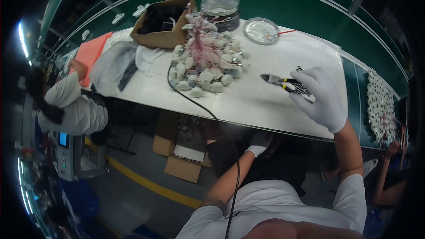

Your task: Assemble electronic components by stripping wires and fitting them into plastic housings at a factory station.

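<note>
My right hand (pixel 321 95), in a white glove, is over the right part of the white table. Its fingers and thumb close around the handles of cutting pliers (pixel 275 79) with black and yellow grips, the jaws pointing left. Small dark ring-like parts (pixel 302 88) show in a cluster beside the handles and under the palm. My left hand (pixel 260 144), also gloved, is down at my lap below the table edge; its fingers are hidden. Left of the pliers lies a big heap of round white parts (pixel 206 77) with pinkish wires bunched on top.
Behind the heap stand a cardboard box (pixel 166 40) with dark contents and a clear tub (pixel 220 6). A round dish (pixel 261 31) holds small clear pieces and a red stick. A black cable (pixel 217 117) crosses the table edge. Co-workers are at left and right.
</note>
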`<state>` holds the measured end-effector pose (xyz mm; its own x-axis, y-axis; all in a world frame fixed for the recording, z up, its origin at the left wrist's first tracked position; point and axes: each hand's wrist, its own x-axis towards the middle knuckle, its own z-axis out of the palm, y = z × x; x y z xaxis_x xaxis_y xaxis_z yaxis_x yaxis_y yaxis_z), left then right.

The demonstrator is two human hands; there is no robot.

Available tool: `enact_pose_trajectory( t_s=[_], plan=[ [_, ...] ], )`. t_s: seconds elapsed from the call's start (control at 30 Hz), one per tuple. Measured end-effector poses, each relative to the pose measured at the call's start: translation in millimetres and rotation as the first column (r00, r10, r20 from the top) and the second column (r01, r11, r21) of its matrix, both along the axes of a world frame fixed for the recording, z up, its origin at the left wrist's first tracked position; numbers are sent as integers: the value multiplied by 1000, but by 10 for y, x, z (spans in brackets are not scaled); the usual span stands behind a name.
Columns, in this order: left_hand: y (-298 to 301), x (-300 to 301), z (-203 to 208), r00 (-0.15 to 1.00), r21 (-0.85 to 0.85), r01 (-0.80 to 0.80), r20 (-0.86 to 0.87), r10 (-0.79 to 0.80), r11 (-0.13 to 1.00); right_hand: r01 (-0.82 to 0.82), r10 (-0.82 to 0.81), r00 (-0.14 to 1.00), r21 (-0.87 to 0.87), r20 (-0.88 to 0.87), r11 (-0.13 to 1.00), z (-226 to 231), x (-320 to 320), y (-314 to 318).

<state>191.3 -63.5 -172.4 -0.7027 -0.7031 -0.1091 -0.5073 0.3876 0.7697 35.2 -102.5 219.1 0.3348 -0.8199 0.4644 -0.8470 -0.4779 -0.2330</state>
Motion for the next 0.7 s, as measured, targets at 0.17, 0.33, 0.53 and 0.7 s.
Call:
enact_pose_trajectory(
  t_s=[0.17, 0.33, 0.53, 0.7],
  plan=[
    [-179, 353, 245, 630, 368, -528, -436, 643, 766, -272, 272, 962, -104, -9, 957, -10, 635, -197],
    [-130, 480, -499, 554, 464, -467, -509, 658, 752, -546, 525, 838, -207, -148, 812, -15, 2054, -729],
    [-97, 179, -282, 885, 143, -375, -239, 399, 916, -451, 344, 881, -353, -326, 820, -311, 2873, -1882],
    [-42, -22, -1868, 644, 200, -478, -583, 496, 855, -422, 308, 837, -175, -452, 889, -543, 3639, -2229]
  ],
)
